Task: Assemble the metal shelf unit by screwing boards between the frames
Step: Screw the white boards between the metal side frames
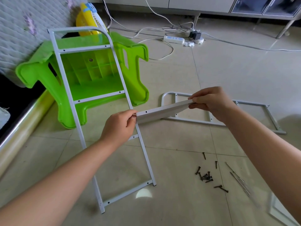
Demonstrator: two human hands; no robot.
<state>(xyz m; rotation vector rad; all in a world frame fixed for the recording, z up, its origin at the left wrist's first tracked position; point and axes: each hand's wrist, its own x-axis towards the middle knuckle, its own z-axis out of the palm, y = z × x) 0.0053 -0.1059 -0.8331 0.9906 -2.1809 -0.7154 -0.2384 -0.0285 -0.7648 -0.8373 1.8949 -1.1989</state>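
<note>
Both hands pinch a white board (162, 110), left hand (119, 124) and right hand (211, 101) at opposite ends, against the leaning metal frame (68, 88).

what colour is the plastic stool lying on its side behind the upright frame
Bright lime green; the head view shows the stool clearly.

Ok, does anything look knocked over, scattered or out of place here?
Yes. The green stool lies tipped on its side with one frame leaning against it. The screws are scattered loose on the floor, not in a container. Nothing looks damaged.
</note>
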